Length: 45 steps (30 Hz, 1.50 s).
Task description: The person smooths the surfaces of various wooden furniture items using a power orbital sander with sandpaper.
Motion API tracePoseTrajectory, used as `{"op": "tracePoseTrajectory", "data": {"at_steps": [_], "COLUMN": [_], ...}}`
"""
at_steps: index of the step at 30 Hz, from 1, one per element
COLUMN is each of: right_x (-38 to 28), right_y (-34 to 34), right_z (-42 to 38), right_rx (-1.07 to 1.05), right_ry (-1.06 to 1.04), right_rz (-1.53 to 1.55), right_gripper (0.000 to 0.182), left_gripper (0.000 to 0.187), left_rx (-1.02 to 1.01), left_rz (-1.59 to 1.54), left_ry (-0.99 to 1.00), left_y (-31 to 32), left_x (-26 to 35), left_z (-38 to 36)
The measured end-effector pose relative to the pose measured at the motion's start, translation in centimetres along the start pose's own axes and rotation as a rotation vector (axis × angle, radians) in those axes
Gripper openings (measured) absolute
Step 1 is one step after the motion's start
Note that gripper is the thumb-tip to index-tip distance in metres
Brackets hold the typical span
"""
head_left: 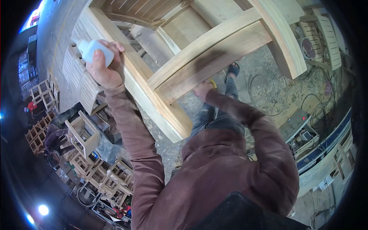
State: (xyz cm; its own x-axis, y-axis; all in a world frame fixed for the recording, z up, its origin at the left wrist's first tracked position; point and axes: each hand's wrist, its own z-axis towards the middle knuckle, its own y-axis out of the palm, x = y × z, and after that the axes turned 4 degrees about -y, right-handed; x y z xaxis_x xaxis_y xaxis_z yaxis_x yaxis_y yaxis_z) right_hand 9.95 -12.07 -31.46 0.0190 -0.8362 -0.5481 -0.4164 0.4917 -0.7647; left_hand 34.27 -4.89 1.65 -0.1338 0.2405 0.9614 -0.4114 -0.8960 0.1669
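Note:
My left hand (pixel 105 69) is wrapped round a white plastic squeeze bottle (pixel 94 50), whose nozzle points up and left. It is right at the left beam of a large wooden furniture frame (pixel 128 65). A curved wooden rail (pixel 214 53) joins this beam to another upright part (pixel 281 42) on the right. My right hand (pixel 202 90) is closed just below the rail's lower edge, its fingers partly hidden. A small yellow thing (pixel 212 82) shows beside it; I cannot tell what it is.
Slatted wooden panels (pixel 78 78) stand left of the frame. Farther left, a person (pixel 57 140) is among stacked wooden frames (pixel 86 170). Cables (pixel 264 103) lie on the floor to the right, near an open metal box (pixel 301 132). A slatted chair (pixel 320 40) stands at the upper right.

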Motion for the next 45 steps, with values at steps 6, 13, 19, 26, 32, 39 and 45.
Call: {"op": "tracePoseTrajectory", "data": {"at_steps": [6, 13, 19, 26, 32, 39, 45], "right_x": [0.6, 1.6, 9.7, 24.9, 33.3, 32.8, 35.7], "right_y": [12.5, -3.7, -13.4, -24.8, -28.7, -24.4, -22.2], "right_z": [5.9, -7.2, -14.9, -11.1, 3.3, 8.4, 9.4], "right_rx": [0.163, -0.026, 0.499, 0.749, 0.715, 0.46, 0.316], "right_ry": [-0.097, 0.196, 0.904, 0.873, 0.316, 0.197, -0.068], "right_rz": [-0.271, 0.185, 0.234, 0.301, 0.359, 0.391, 0.199], "right_gripper": [0.03, 0.067, 0.072, 0.064, 0.066, 0.063, 0.051], "left_gripper": [0.029, 0.03, 0.028, 0.037, 0.061, 0.041, 0.039], "left_rx": [-0.11, -0.037, -0.02, 0.047, 0.321, 0.652, 0.763], "left_rz": [-0.05, 0.036, 0.006, 0.142, 0.531, 0.28, 0.251], "left_ry": [0.046, -0.022, -0.027, -0.147, -0.2, -0.334, -0.284], "left_y": [-0.1, 0.5, 0.6, 1.9, 3.3, 4.4, 3.2], "left_x": [0.1, 1.0, 0.7, 1.2, 1.2, 0.7, 0.0], "left_z": [0.1, -0.4, -0.6, -0.9, 2.5, 5.1, 5.7]}}
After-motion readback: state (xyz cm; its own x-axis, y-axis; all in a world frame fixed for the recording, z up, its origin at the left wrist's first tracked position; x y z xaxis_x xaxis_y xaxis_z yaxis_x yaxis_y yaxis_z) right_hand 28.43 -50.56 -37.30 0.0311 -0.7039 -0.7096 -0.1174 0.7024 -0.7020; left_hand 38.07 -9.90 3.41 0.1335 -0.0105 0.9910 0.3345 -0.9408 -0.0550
